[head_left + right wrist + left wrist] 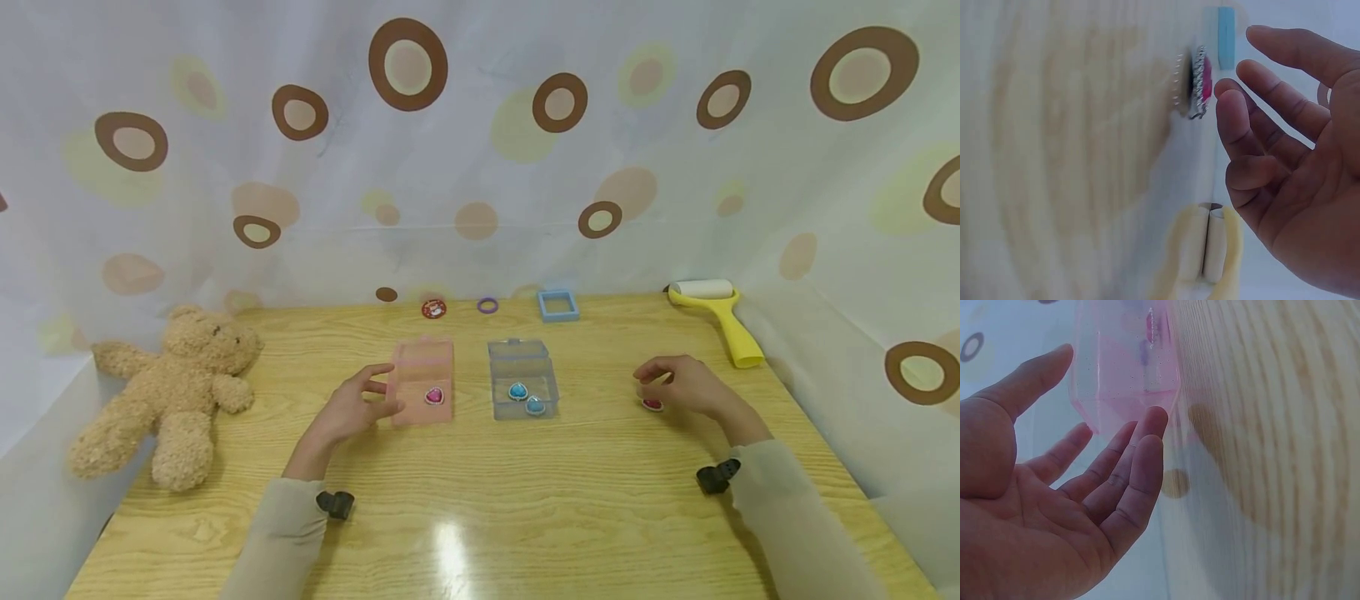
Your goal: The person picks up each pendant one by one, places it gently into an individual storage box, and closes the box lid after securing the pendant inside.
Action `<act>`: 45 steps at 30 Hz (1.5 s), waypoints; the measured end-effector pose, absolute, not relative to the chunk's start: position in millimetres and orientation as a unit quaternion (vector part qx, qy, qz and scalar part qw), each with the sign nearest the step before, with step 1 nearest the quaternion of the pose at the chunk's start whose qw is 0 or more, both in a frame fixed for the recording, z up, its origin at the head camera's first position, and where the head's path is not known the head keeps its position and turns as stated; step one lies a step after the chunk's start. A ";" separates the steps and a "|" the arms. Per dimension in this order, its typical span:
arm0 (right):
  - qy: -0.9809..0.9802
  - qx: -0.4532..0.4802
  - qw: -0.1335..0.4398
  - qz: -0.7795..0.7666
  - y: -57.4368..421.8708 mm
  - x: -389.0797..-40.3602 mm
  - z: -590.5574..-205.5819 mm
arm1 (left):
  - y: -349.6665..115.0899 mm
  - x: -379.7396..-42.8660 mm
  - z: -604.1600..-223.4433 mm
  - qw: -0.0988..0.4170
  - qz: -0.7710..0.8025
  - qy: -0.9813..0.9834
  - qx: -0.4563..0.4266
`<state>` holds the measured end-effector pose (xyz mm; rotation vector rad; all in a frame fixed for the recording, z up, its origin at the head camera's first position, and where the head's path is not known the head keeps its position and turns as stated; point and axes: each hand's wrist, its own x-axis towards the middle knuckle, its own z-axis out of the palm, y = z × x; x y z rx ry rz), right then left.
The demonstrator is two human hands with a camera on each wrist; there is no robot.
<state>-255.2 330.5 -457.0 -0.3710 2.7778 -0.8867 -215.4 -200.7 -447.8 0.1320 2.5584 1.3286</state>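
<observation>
My left hand (pixel 347 408) is at the left side of a translucent pink box (pixel 405 410), fingers spread and loosely bent near its wall. The box's lid is raised at the back, and a pink heart-shaped gem (pixel 434 396) with a silver rim lies inside. Over at the right, my right hand (pixel 697 387) hovers with relaxed fingers beside a red gem (pixel 652 406) on the table. In the right wrist view this gem (pixel 1206 81) shows a beaded silver edge, just off the fingertips. Neither hand holds anything.
Between the hands stands a translucent blue-grey box (pixel 517 369), lid up, with two blue gems (pixel 517 391) inside. Along the back lie a red round badge (pixel 433 309), a purple ring (pixel 487 300), a light-blue square frame (pixel 557 317) and a yellow-handled roller (pixel 731 329). A teddy bear (pixel 180 383) sits left.
</observation>
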 end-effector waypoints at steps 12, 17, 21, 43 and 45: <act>0.939 -0.111 0.126 -0.301 340.1 -248.2 -458.4 | -200.1 -214.1 -445.6 0.130 0.451 0.882 0.047; 0.940 -0.115 0.133 -0.294 340.0 -247.0 -455.5 | -200.5 -213.9 -444.5 0.131 0.457 0.878 0.049; 0.945 -0.114 0.137 -0.275 340.7 -248.2 -457.0 | -200.4 -214.0 -444.0 0.133 0.459 0.877 0.047; 0.946 -0.145 0.117 -0.265 334.1 -249.4 -451.3 | -200.0 -215.7 -447.1 0.131 0.453 0.881 0.040; 0.946 -0.145 0.113 -0.266 331.6 -251.1 -451.5 | -200.3 -215.9 -447.6 0.131 0.451 0.882 0.040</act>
